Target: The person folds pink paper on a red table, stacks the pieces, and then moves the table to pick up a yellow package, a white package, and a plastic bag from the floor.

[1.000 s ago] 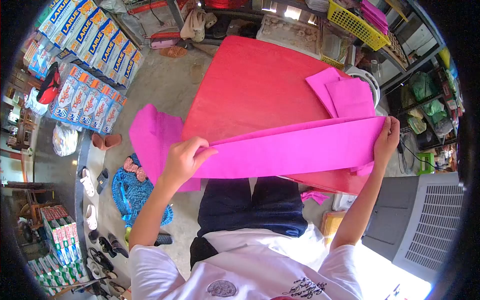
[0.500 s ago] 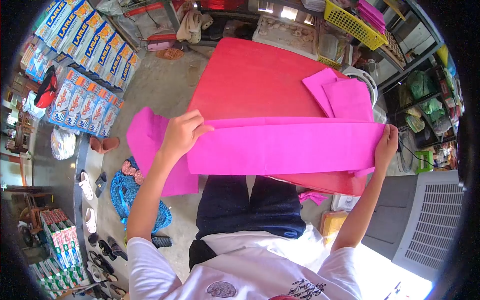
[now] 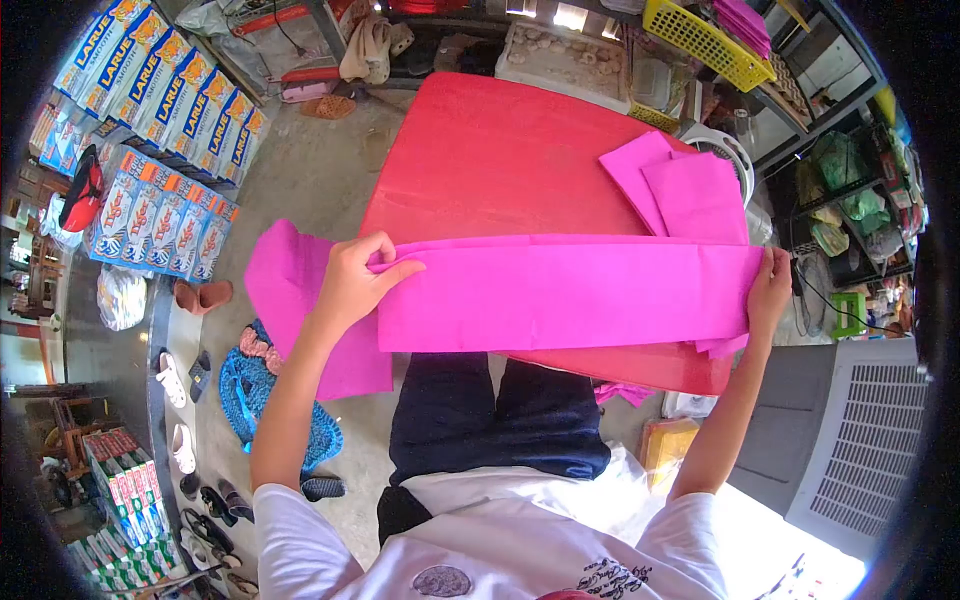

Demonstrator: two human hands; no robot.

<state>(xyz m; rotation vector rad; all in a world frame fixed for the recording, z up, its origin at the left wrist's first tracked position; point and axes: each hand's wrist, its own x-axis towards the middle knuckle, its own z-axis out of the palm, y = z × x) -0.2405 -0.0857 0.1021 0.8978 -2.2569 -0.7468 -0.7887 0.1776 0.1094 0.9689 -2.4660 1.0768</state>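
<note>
A long folded strip of bright pink fabric [image 3: 560, 295] stretches sideways between my two hands, over the near part of the red table [image 3: 480, 150]. At its left end, my left hand [image 3: 357, 285] is closed on the upper edge, thumb lying along the fabric. The right end is pinched by my right hand [image 3: 769, 292], with its fingertips at the upper corner. Past my left hand, a loose length of the same fabric [image 3: 285, 280] hangs off the table's left side. Folded pink pieces [image 3: 695, 195] lie on the table beyond the strip's right part.
Beer cartons [image 3: 150, 95] are stacked at the upper left. Several shoes [image 3: 183, 448] line the left floor, near a blue woven item [image 3: 245, 390]. A yellow basket [image 3: 705, 45] sits on the right shelf. A grey louvred unit [image 3: 860, 440] stands at the lower right.
The strip's upper layers lie closer together and its face looks flatter. My left thumb and fingers have spread slightly along the edge. My right hand keeps its grip.
</note>
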